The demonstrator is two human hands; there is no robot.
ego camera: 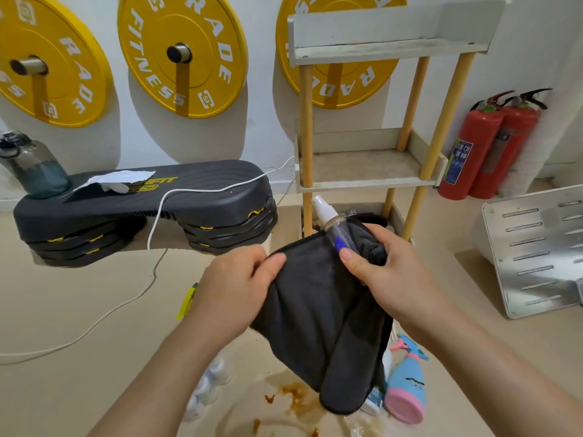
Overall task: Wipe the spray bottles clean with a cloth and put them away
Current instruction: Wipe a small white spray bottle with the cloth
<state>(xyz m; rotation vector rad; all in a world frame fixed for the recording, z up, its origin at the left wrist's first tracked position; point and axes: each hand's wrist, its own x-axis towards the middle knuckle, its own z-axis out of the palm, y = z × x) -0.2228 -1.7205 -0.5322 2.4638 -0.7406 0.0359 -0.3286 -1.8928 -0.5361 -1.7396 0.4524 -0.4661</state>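
- Wiping underway: my right hand (pixel 389 268) pinches the small spray bottle (pixel 339 230) against the cloth (pixel 315 310); my left hand (pixel 239 279) grips its edge.
- Pink bottle (pixel 405 395) lies below my fingers, unwiped I judge; shelving remains.

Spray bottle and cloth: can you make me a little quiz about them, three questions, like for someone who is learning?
1. True or false: the left hand pinches an edge of the dark cloth.
2. Which hand holds the small clear spray bottle against the cloth? A) the left hand B) the right hand C) neither hand
3. Fill in the gap: the pink and blue spray bottle is down on the ____.

Key: 1 true; 2 B; 3 floor.
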